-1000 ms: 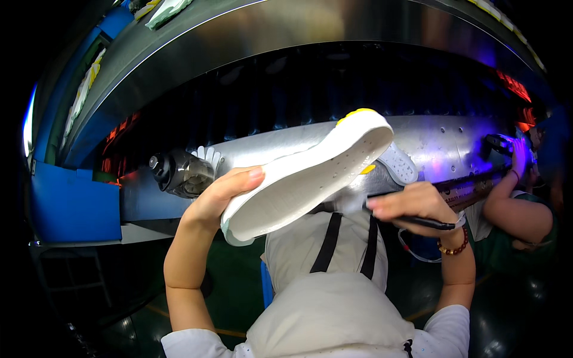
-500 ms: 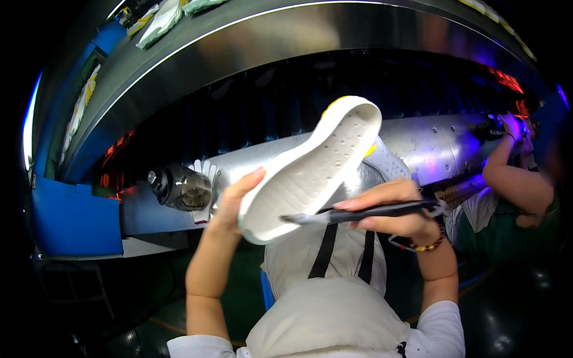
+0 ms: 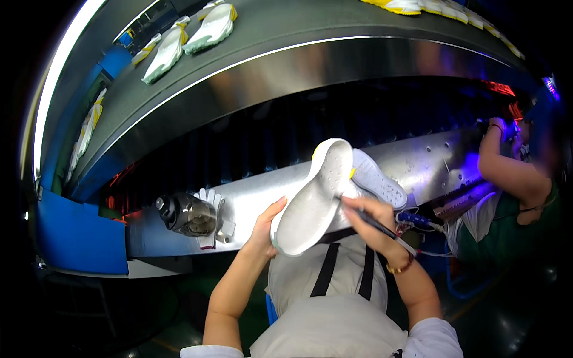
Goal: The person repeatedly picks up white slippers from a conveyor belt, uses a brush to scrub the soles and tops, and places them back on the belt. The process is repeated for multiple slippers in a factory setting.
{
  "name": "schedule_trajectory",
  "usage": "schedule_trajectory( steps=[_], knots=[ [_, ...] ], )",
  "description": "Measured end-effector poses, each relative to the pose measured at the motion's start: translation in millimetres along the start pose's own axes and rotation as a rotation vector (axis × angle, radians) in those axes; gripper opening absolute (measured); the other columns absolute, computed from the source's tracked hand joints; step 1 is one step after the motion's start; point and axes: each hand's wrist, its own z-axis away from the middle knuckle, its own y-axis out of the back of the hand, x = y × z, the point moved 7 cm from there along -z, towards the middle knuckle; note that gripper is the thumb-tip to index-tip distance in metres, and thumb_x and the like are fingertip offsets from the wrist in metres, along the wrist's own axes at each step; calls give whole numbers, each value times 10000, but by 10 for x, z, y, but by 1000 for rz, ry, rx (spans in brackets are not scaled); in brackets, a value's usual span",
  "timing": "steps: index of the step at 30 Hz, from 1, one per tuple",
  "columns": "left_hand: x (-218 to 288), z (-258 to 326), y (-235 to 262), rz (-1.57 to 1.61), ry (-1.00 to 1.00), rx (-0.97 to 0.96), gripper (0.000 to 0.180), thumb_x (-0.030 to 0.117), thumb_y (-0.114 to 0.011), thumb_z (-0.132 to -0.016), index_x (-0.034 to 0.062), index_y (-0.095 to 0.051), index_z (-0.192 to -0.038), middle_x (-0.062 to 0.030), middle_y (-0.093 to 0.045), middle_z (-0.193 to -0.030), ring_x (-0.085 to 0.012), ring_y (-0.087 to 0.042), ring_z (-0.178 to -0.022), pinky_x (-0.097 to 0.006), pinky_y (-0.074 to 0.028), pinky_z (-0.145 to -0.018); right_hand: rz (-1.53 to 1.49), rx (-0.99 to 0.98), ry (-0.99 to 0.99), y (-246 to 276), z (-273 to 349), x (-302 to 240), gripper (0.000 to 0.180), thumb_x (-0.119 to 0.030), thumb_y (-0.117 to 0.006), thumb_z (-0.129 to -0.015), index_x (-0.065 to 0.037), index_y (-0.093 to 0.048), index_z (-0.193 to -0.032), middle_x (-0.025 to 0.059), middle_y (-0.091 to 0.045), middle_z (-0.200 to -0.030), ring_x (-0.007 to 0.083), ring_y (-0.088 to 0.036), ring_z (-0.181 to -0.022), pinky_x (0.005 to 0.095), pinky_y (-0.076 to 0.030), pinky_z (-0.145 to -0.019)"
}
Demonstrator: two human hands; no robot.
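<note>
The left hand [image 3: 265,230], fingers wrapped around its edge, held a white shoe [image 3: 313,200] sole-up above the metal desk [image 3: 430,164], while the right hand [image 3: 367,218] pinched a dark pen-like tool [image 3: 382,230] against the sole, work best done with the shoe braced steady.

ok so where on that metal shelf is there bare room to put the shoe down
The metal shelf is bare between the work glove and the shoe in the left hand, and again right of the second shoe. It is crowded at the left end, around the dark bottle, and near the right hand.
</note>
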Motion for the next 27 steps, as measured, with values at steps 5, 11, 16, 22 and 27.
schedule_trajectory(
  steps=[5,11,16,22,27],
  knots=[
    [687,219,-354,-540,-250,-82,473,303,-404,-819,-45,-432,-1138,-154,-533,-1034,-184,-540,-912,-271,-437,-758,-607,-106,-257,281,331,115,153,-54,-540,-745,70,-577,-828,249,-588,-849,80,-473,-388,167,-392,-367],
    [1748,-382,-1567,-123,-717,-618,397,219,-265,-885,-37,-395,-1159,-194,-512,-1072,-265,-541,-949,-375,-443,-838,-495,391,-303,856,635,453,114,-44,-510,-786,38,-571,-836,112,-604,-769,83,-494,-495,184,-396,-460],
    [2060,-1532,-1472,428,-587,-54,550,431,-363,-796,140,-292,-1258,-150,-219,-1336,-360,-250,-1193,-539,-163,-969,-708,709,-150,1415,828,436,169,-113,-483,-831,24,-529,-918,157,-575,-935,117,-509,-594,218,-418,-578],
    [2055,-1582,-1864,-625,-757,-3,198,185,-445,-809,45,-522,-926,-35,-554,-742,-86,-500,-581,-220,-404,-488,-651,767,-221,1753,1033,528,203,-137,-460,-844,19,-525,-956,168,-564,-976,117,-494,-601,225,-406,-570],
    [1640,-1668,-2396,-1555,-854,-83,278,254,-512,-779,68,-523,-985,-68,-551,-905,-178,-524,-829,-276,-422,-683,-681,817,-240,1756,1042,603,175,-114,-478,-831,24,-530,-925,170,-571,-953,113,-504,-596,220,-421,-582]
  ],
)
